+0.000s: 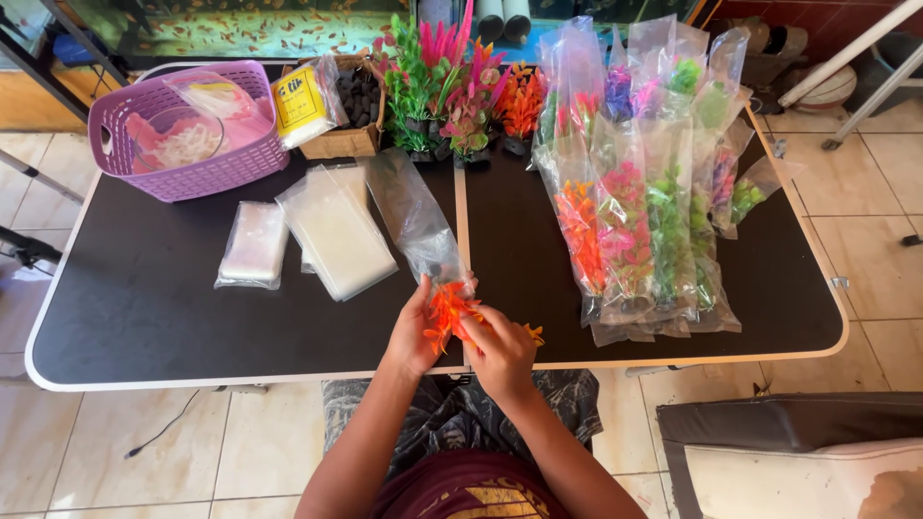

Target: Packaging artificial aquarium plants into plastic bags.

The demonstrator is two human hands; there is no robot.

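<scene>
My left hand [411, 332] and my right hand [500, 354] meet at the near edge of the black table [163, 308]. Both grip an orange plastic plant [448, 309]. Its top sits at the mouth of a long clear plastic bag [413, 216] that lies on the table, stretching away from me. My left hand pinches the bag's open end together with the plant. My right hand holds the plant's lower part, where orange leaves stick out past the fingers.
Bagged plastic plants [635, 221] lie piled at right. Loose colourful plants [461, 91] stand at the back centre. Stacks of empty clear bags [332, 231] lie left of centre, a purple basket [192, 130] and a cardboard box [351, 106] behind them.
</scene>
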